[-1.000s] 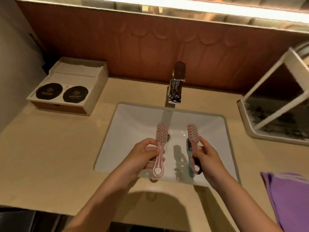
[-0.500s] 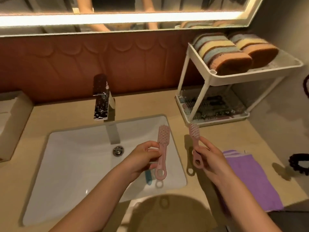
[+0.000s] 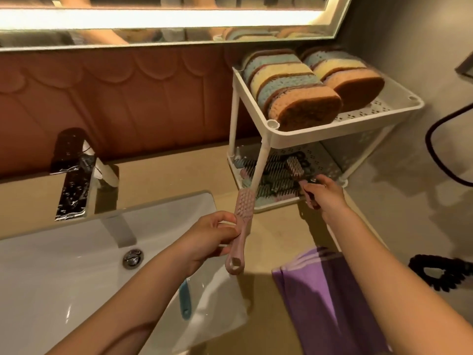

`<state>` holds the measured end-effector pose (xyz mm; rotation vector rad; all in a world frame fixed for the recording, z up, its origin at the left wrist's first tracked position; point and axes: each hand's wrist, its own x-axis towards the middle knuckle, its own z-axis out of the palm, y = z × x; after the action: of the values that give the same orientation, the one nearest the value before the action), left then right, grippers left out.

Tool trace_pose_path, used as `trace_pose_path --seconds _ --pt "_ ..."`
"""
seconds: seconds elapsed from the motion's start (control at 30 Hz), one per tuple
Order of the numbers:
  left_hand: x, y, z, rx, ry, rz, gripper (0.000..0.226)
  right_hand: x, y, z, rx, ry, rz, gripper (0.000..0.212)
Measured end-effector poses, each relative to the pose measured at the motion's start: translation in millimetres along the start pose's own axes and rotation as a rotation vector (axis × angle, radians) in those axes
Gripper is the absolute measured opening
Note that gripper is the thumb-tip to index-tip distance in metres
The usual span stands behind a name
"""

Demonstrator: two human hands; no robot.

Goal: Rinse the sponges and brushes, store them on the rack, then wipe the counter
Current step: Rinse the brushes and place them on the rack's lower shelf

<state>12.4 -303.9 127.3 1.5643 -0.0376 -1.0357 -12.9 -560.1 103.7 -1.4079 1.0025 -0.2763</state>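
Left hand (image 3: 212, 239): fingers and thumb curled round the mid-handle of a pink brush (image 3: 240, 226), which stands nearly upright, its bristle head above the hand and its ringed handle end below, over the right edge of the sink basin (image 3: 64, 265). Right hand (image 3: 329, 194): reached forward, fingers closed on the handle of a second pink brush (image 3: 295, 166), whose bristle head points away from the hand, in over the front edge of the lower tier of the white two-tier rack (image 3: 332, 129); whether the head touches the tier cannot be told. Lower tier: several brushes (image 3: 271, 175) lie flat, dark and pale, too crowded to count. Upper tier: two rows of sponges (image 3: 294, 90), set on edge and leaning together, in blue, yellow and orange. Sink: a blue brush (image 3: 184, 298) lies on the near right slope of the basin, below the left forearm; the drain (image 3: 132, 258) sits at the centre and a chrome faucet (image 3: 74, 180) behind. Counter (image 3: 179, 175): a purple cloth (image 3: 327, 298) lies folded under the right forearm, just in front of the rack; a black coiled hair tie (image 3: 440, 272) lies to the far right. Above: a lit mirror (image 3: 153, 19).
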Motion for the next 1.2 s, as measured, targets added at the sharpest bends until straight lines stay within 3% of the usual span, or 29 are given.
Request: trace_pose_path --seconds 0.17,0.37,0.53,0.7,0.83,1.07,1.2 --pt "14.5 -6.6 4.3 -0.02 -0.009 -0.019 0.018 51.5 -10.1 13.2 -0.144 0.154 -0.031 0.05" --pt "19.2 -11.7 -0.1 -0.035 -0.019 -0.006 0.018 91.4 -4.2 26.1 -0.15 0.103 0.016 0.052" --pt "21.6 -11.9 -3.0 -0.033 -0.053 0.0 0.011 99.4 11.8 20.8 -0.446 0.24 0.028 0.049" --pt "21.2 -11.9 -3.3 -0.035 -0.056 -0.003 0.009 115.4 23.5 15.9 -0.684 0.063 -0.191 0.04" --pt "20.7 -13.3 -4.0 -0.051 -0.038 -0.014 0.01 117.2 23.0 13.8 -0.948 0.043 -0.271 0.046" --pt "20.8 -13.9 1.9 -0.012 -0.014 -0.027 0.017 128.3 35.6 7.4 -1.015 0.0 -0.323 0.036" --pt "21.6 -12.8 8.5 -0.004 -0.01 -0.03 0.02 115.2 38.4 0.9 -0.867 0.05 -0.331 0.029"
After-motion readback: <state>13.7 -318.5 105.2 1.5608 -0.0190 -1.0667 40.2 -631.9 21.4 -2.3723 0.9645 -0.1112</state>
